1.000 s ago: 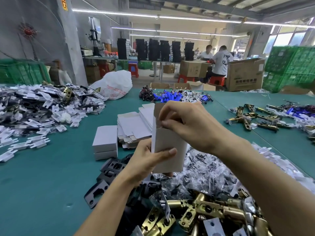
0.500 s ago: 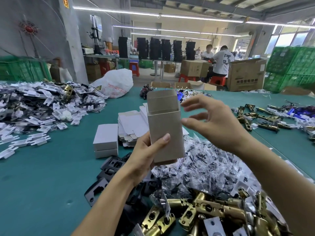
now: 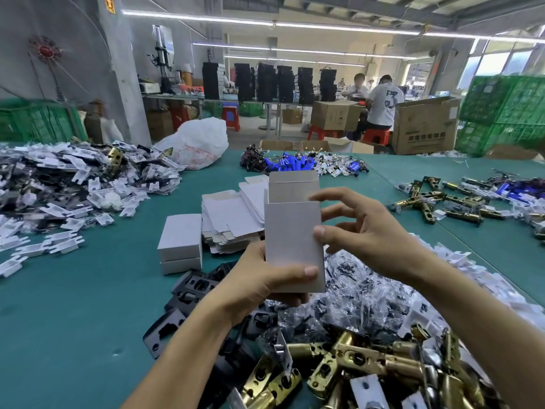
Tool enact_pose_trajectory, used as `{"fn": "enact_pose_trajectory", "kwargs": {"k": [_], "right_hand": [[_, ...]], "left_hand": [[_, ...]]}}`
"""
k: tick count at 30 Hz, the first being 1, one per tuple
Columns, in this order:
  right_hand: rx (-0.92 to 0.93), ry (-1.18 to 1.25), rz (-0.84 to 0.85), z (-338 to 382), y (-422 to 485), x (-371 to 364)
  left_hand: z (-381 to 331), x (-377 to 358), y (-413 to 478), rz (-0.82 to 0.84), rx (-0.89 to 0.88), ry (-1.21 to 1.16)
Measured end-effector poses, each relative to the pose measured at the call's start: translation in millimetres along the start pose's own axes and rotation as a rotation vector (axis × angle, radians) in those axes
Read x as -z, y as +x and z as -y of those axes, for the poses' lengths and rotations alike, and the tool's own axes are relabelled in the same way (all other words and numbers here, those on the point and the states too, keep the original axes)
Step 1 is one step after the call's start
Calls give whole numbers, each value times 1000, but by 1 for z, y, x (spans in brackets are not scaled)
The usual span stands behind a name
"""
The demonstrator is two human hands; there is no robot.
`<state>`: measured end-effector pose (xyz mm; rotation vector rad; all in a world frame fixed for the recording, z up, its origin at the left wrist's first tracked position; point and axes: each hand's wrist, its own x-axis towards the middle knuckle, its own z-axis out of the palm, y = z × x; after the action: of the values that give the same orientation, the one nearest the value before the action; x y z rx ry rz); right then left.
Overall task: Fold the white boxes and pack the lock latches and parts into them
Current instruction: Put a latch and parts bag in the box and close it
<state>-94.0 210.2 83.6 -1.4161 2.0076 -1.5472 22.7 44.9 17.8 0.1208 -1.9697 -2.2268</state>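
Note:
My left hand point(image 3: 250, 287) grips a white box point(image 3: 292, 231) from below, thumb across its front, holding it upright with the top flap standing open. My right hand point(image 3: 362, 231) is beside the box's right edge, its thumb tip touching the front face and its fingers spread and loosely bent near the open top. Brass lock latches point(image 3: 348, 367) lie heaped at the near edge. Black plates point(image 3: 191, 290) lie just under my left hand. Bagged small parts point(image 3: 368, 293) lie under my right wrist.
Flat unfolded boxes point(image 3: 230, 216) are stacked behind two closed white boxes point(image 3: 180, 243) on the green table point(image 3: 73, 320). A large pile of white and black parts point(image 3: 59, 184) fills the left. More latches point(image 3: 436, 202) lie far right, blue parts point(image 3: 292, 165) at the back.
The right hand came off the box top, where it had been pressing a flap, and now hovers beside the box. The left hand raised the box upright with its top flap open.

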Motion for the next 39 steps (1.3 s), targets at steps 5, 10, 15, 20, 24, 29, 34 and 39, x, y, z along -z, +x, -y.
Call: {"fn": "enact_pose_trajectory", "kwargs": {"k": [5, 10, 15, 20, 24, 29, 34, 39], "right_hand": [[-30, -13, 74, -2, -2, 6], [-93, -104, 138, -15, -19, 15], [-146, -114, 107, -24, -30, 23], [-186, -126, 163, -26, -29, 23], [-187, -166, 172, -27, -28, 19], [-23, -135, 16, -23, -24, 12], [76, 12, -89, -19, -13, 2], [55, -137, -95, -23, -13, 1]], "left_hand": [[5, 2, 0, -7, -70, 153], [19, -2, 1, 66, -96, 330], [18, -3, 4, -11, -207, 479], [13, 0, 8, -174, -437, 313], [16, -3, 8, -195, -416, 377], [18, -3, 9, -217, -405, 396], [19, -4, 8, -233, -412, 341], [23, -8, 6, -298, -545, 321]]}}
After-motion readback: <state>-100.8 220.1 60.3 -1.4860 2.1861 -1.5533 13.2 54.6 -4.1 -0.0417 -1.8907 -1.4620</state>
